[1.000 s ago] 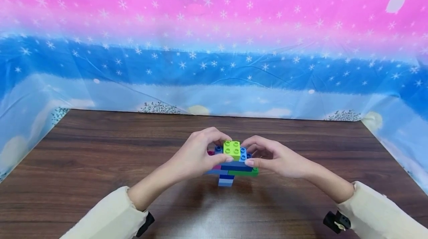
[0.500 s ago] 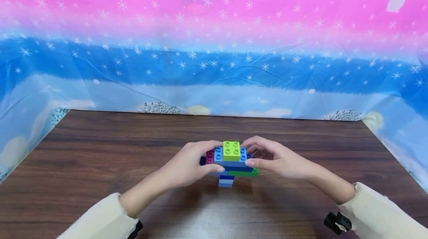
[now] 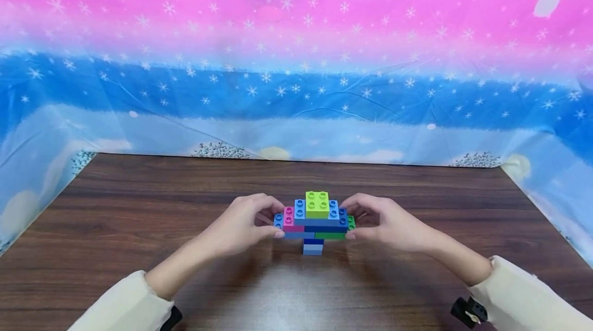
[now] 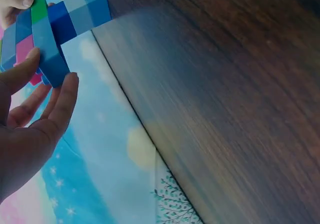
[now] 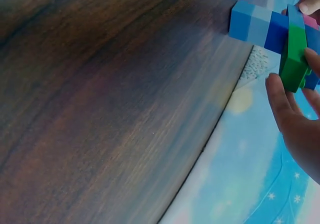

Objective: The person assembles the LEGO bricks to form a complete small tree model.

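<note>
A model of toy building bricks (image 3: pixel 319 222) stands upright on a narrow stem of stacked blue bricks (image 3: pixel 313 249), widest in its lower layer. A lime green brick (image 3: pixel 317 212) crowns it, above light blue, pink (image 3: pixel 294 220) and dark blue ones. My left hand (image 3: pixel 238 223) pinches the blue brick (image 4: pixel 50 51) at the model's left end between thumb and fingers. At the opposite end my right hand (image 3: pixel 386 223) pinches the green brick (image 5: pixel 295 59) in the same way, thumb toward me in the head view.
The model is over a dark wood-grain table (image 3: pixel 139 207). Beyond the table's back edge hangs a pink and blue cloth (image 3: pixel 278 89) with snowflakes, which also runs along both sides. A black wrist camera (image 3: pixel 469 312) sits under the right sleeve.
My left hand has moved left and down from beside the lime green brick to the model's left end. My right hand has shifted down to the green brick. The model has moved slightly left.
</note>
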